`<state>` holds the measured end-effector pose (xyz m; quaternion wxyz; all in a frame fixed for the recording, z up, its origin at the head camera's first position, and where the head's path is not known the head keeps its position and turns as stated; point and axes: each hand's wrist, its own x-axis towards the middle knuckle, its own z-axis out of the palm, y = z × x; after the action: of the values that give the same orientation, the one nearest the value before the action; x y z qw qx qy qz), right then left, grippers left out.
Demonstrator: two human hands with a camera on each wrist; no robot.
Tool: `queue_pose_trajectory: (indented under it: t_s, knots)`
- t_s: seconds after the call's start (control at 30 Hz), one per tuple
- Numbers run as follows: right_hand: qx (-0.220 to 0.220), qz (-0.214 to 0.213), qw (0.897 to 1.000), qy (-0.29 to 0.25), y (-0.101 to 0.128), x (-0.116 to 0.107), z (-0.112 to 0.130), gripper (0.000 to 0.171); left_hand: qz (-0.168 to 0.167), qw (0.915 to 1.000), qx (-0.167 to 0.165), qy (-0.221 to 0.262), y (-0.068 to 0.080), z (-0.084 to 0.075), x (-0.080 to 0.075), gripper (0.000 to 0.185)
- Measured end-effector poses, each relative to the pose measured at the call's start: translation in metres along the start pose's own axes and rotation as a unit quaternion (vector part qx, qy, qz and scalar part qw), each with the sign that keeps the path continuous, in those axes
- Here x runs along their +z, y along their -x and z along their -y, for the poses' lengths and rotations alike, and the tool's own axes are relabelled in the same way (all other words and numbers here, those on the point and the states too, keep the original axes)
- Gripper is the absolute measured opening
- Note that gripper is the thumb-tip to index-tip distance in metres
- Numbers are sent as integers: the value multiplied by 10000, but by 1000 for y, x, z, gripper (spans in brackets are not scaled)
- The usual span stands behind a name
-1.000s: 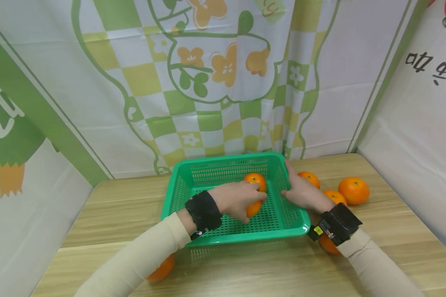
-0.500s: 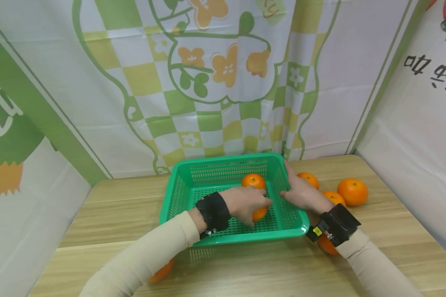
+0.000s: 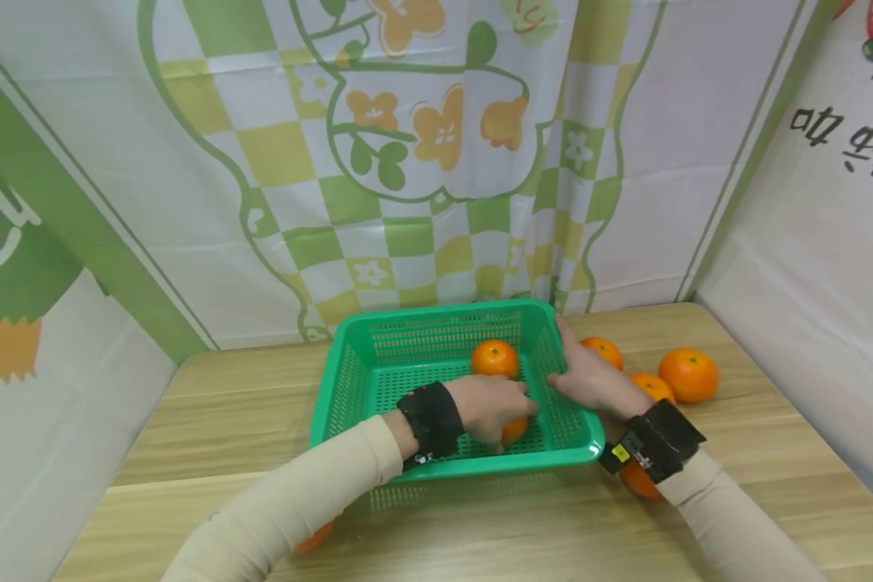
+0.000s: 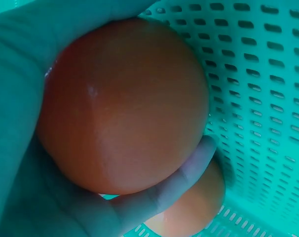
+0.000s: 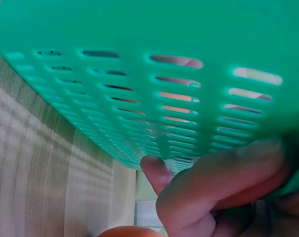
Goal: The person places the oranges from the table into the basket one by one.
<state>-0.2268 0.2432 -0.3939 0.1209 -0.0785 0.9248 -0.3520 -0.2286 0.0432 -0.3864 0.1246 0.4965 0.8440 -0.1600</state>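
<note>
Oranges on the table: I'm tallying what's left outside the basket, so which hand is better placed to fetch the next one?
Probably the right hand: it grips the basket wall beside three loose oranges. The left hand holds an orange.

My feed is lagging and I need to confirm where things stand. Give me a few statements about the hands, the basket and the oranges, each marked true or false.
1. The left hand grips an orange inside the green basket. True.
2. The right hand is lifted clear of the basket. False: it rests on the basket's right wall, fingers curled over the rim.
3. A second orange lies in the basket, beyond the left hand. True.
4. The basket hangs in the air. False: it sits on the wooden table.
5. No oranges lie outside the basket. False: several lie on the table to its right, such as the far-right orange.
</note>
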Motion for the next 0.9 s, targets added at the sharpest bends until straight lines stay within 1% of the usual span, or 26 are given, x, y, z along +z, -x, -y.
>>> queue_pose_trajectory:
  t_s: [0.1, 0.27, 0.47, 0.57, 0.77, 0.9]
  knots:
    - [37, -24, 10000, -26, 1, 0, 0, 103, 14, 10000, -1, -28, -3, -1, 0, 73]
    - [79, -4, 10000, -47, 2, 1, 2, 103, 97, 9999, -68, 116, -5, -2, 0, 77]
    - [44, -37, 9999, -98, 3, 0, 3, 102, 96, 9997, -134, 173, -6, -2, 0, 76]
    - [3, -46, 9999, -104, 3, 0, 2, 102, 107, 9998, -128, 115, -6, -3, -1, 76]
    - [-64, -31, 9998, -160, 2, 1, 0, 102, 98, 9998, -27, -165, -6, -5, 1, 73]
    - [-69, -28, 9998, -209, 2, 1, 0, 103, 65, 9997, 28, -222, -8, -5, 0, 70]
